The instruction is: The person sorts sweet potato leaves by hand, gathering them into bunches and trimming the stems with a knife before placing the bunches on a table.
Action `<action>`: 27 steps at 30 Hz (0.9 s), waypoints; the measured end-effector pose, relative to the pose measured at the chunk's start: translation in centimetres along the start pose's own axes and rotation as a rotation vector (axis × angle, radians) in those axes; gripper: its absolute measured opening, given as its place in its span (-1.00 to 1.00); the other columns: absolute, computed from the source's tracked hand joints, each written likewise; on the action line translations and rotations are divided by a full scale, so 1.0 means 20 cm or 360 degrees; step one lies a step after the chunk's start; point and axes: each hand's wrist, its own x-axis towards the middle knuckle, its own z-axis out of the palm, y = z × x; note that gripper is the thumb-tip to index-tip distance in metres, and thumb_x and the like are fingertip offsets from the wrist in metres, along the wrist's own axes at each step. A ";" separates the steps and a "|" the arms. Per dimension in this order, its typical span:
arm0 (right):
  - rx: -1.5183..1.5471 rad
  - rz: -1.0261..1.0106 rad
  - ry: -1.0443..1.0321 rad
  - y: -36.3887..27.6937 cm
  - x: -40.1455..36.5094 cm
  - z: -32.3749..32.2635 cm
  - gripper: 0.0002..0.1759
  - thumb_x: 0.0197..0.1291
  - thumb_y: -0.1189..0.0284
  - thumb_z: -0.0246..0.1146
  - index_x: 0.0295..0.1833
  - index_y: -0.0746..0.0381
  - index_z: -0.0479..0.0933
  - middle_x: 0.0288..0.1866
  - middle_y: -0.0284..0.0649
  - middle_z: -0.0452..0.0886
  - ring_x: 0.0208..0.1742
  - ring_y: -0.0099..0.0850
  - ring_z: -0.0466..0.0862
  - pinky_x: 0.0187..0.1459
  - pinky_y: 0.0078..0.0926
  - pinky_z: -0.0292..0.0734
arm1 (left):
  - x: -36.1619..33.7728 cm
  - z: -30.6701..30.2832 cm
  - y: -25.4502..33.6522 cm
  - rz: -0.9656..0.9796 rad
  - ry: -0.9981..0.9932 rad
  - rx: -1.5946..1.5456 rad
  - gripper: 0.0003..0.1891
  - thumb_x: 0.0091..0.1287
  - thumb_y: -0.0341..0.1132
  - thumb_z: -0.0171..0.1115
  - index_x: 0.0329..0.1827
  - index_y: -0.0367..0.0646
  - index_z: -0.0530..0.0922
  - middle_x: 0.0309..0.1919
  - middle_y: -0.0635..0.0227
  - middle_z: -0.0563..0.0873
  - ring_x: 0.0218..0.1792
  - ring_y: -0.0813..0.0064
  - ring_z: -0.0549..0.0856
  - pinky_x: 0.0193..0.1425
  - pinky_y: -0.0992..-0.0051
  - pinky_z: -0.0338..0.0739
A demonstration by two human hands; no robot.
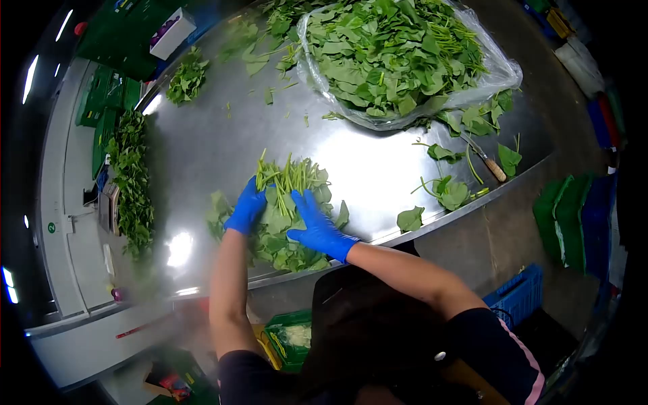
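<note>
A bunch of leafy greens (287, 223) lies near the front edge of the steel table, its cut stems pointing away from me. My left hand (247, 208), in a blue glove, grips the bunch along its left side; some of its fingers are hidden by stems and leaves. Over the right side of the same bunch rests my right hand (318, 228), also blue-gloved, with fingers stretched out and thumb apart. Beyond them, a clear plastic bag (509, 75) is heaped with loose greens (398, 57).
A wooden-handled knife (496, 169) lies at the table's right among loose leaves (452, 192). Another bunch (187, 76) sits at the far left. More greens (133, 182) are piled beyond the left edge. A green crate (273, 331) stands below the steel table (209, 145).
</note>
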 end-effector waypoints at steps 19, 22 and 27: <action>0.0057 -0.0261 -0.0551 0.12 -0.01 -0.27 -0.01 0.03 0.18 0.31 0.42 0.38 -0.06 0.36 0.24 0.15 0.34 0.04 0.27 0.29 -0.22 0.26 | -0.06 0.42 -0.11 0.0186 0.0732 0.1075 0.24 -0.35 0.12 0.57 0.30 -0.56 0.12 0.17 -0.26 0.39 0.19 -0.09 0.41 0.27 0.15 0.26; -0.0198 -0.0444 -0.0001 0.27 -0.18 -0.63 -0.41 0.15 0.34 0.24 0.29 0.29 0.31 0.27 0.03 0.37 0.26 -0.16 0.43 0.24 -0.31 0.33 | -0.12 0.48 0.19 -0.0123 0.0662 0.0956 0.25 -0.32 0.04 0.56 0.37 -0.50 0.03 0.25 -0.23 0.32 0.28 -0.07 0.33 0.36 0.16 0.16; -0.0706 -0.0074 0.0963 0.55 -0.55 -1.46 -0.60 0.13 0.45 0.22 0.13 0.22 0.48 0.00 -0.07 0.59 -0.05 -0.19 0.62 0.00 -0.32 0.50 | -0.14 0.49 0.27 -0.0182 0.0646 0.0953 0.25 -0.29 0.05 0.56 0.38 -0.49 0.01 0.26 -0.22 0.31 0.28 -0.07 0.32 0.36 0.18 0.17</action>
